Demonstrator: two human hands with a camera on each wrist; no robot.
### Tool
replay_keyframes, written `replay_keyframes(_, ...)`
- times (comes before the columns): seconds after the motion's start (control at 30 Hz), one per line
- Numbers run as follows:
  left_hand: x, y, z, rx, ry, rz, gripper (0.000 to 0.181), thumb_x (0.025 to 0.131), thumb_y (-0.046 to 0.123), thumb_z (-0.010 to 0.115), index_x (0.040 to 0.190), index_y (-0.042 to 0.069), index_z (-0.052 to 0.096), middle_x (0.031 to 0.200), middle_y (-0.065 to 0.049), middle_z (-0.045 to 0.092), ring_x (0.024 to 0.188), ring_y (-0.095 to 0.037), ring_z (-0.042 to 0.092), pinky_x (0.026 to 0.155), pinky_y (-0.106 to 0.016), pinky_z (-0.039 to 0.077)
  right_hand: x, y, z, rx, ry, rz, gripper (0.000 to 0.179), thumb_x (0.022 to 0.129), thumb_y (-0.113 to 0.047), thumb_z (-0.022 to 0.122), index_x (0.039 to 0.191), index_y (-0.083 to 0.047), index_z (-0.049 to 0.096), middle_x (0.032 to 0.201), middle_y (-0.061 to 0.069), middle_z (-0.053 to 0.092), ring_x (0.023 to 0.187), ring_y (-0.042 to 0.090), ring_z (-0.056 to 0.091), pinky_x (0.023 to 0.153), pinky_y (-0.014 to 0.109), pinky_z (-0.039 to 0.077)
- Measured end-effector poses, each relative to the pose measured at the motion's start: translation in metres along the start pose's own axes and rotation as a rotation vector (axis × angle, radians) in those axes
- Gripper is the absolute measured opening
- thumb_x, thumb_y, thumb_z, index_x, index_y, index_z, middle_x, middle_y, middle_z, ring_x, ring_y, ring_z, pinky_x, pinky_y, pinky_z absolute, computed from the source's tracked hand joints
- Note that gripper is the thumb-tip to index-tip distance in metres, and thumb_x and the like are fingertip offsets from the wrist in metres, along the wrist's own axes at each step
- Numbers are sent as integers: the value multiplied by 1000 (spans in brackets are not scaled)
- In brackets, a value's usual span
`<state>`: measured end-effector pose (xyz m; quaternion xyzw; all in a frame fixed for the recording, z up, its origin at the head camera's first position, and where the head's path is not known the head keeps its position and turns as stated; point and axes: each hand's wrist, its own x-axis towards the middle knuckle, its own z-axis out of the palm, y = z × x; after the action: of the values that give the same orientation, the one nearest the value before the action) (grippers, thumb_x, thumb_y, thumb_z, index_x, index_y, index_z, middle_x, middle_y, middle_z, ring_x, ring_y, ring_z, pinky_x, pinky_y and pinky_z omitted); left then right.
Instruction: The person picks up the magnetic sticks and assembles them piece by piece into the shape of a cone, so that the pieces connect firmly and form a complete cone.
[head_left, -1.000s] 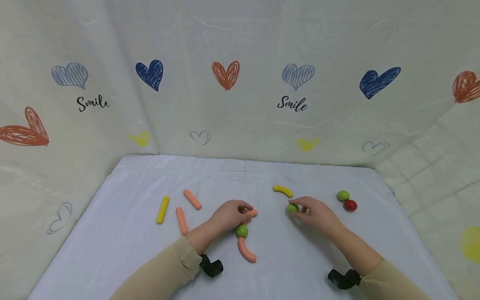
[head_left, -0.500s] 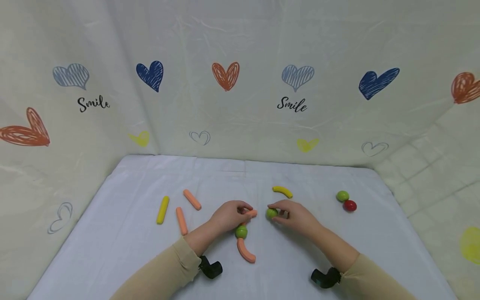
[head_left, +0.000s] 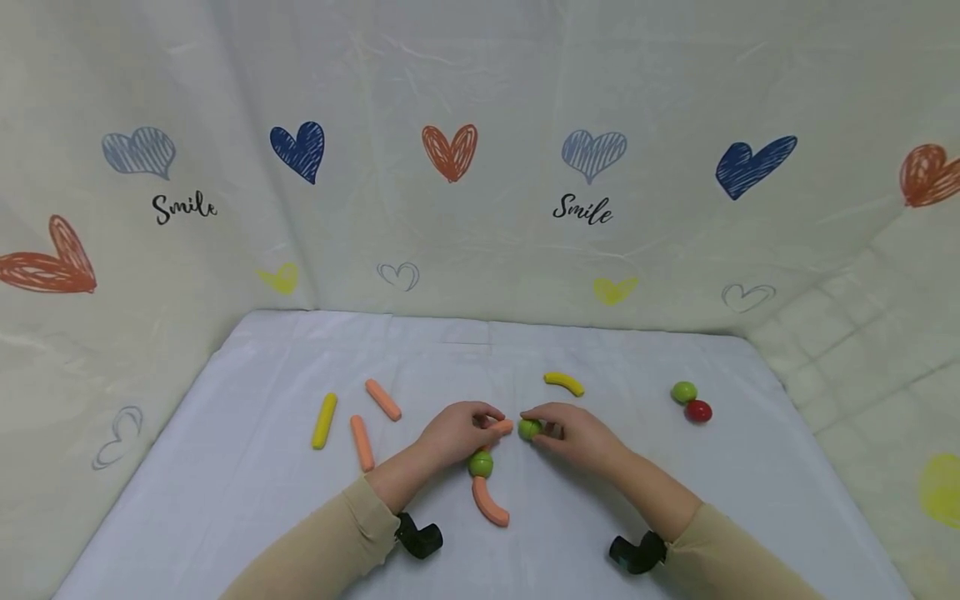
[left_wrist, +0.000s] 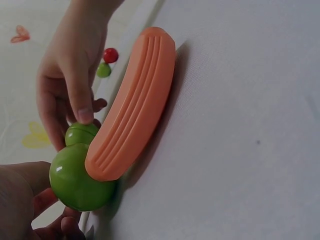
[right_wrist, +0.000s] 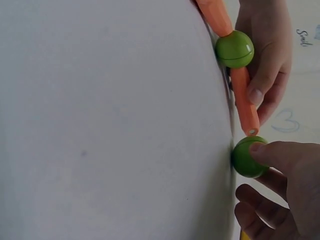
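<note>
Right hand [head_left: 579,435] brings a green ball [head_left: 529,429] up to an orange stick [right_wrist: 242,92]

Over the last second the right hand and its ball have moved leftward over the desk [head_left: 225,500], from just in front of the curved yellow piece [head_left: 564,383] to just beside the free end of the orange stick. The left hand [head_left: 454,433] stays about where it was.

The right hand pinches its ball between thumb and fingers; in the head view a narrow gap separates ball and stick. The left hand pinches that stick, whose end shows a small hole in the right wrist view. Its other end meets a second green ball [head_left: 481,464], and a curved orange piece [head_left: 491,502] runs from there toward the person.

To the left lie a yellow stick [head_left: 324,421] and two loose orange sticks [head_left: 362,443]. Well off to the right, a third green ball [head_left: 684,392] sits against a red ball [head_left: 698,412]. Behind the desk hangs a pale backdrop [head_left: 495,67] printed with hearts and the word "Smile".
</note>
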<state>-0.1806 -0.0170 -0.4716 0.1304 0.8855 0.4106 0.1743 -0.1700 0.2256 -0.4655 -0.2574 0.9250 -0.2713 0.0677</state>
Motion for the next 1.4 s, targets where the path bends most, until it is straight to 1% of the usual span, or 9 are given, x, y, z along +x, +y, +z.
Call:
replay_keyframes(0.17,2,-3,1,8,-5,5,22,94,33,68,115,28,72,91,9,61,77,-12,55,70,-31,46,1,-3,0,12,-7,-1,38,91,-14,72,129,-18,67,121,-6,66,95,10,60,82,34,52)
replay_keyframes(0.53,3,-4,3,3,-9,8,21,92,31,68,113,29,72,91,8,61,77,-13,56,69,-32,46,5,-5,2,9,-28,-37,38,92,-13,71,130,-15,66,123,-4,66,100,12,60,86,37,52)
replay_keyframes(0.67,3,-4,3,13,-9,9,21,92,32,69,113,28,72,90,8,61,75,-13,55,67,-31,45,6,-4,2,13,-24,-45,40,92,-13,71,132,-15,65,125,-4,65,106,14,61,90,39,51)
replay_keyframes(0.8,4,-3,1,38,-24,14,24,93,32,68,116,26,72,91,9,61,75,-13,55,66,-31,45,4,-6,3,7,-3,-29,45,90,-16,74,134,-14,63,128,-3,64,108,15,60,93,41,50)
replay_keyframes(0.93,5,0,-3,62,-64,13,25,94,31,67,118,25,71,94,10,62,77,-12,56,69,-31,46,3,-11,4,-4,31,65,47,87,-21,78,132,-14,64,123,-3,65,98,14,58,87,38,51)
replay_keyframes(1.03,7,2,-6,83,-97,7,27,94,33,67,120,25,71,94,10,63,78,-12,57,72,-32,46,2,-14,5,-3,52,165,45,86,-25,79,128,-16,66,115,-7,66,86,11,55,76,33,49)
replay_keyframes(1.1,8,4,-8,92,-115,3,27,94,32,66,120,25,71,94,10,63,79,-12,57,73,-32,46,2,-16,6,11,60,212,42,86,-26,79,125,-18,67,109,-8,66,78,10,52,69,30,47)
replay_keyframes(1.23,9,6,-10,100,-139,-6,28,94,28,65,121,26,70,95,9,63,80,-13,57,74,-33,45,1,-19,9,23,72,261,36,86,-25,79,120,-21,67,100,-9,68,68,9,50,60,27,43)
replay_keyframes(1.4,9,9,-12,119,-147,0,28,94,28,65,122,26,71,97,9,64,81,-13,57,76,-33,45,0,-23,11,18,92,296,32,87,-23,78,116,-23,68,97,-8,70,69,10,51,61,27,44)
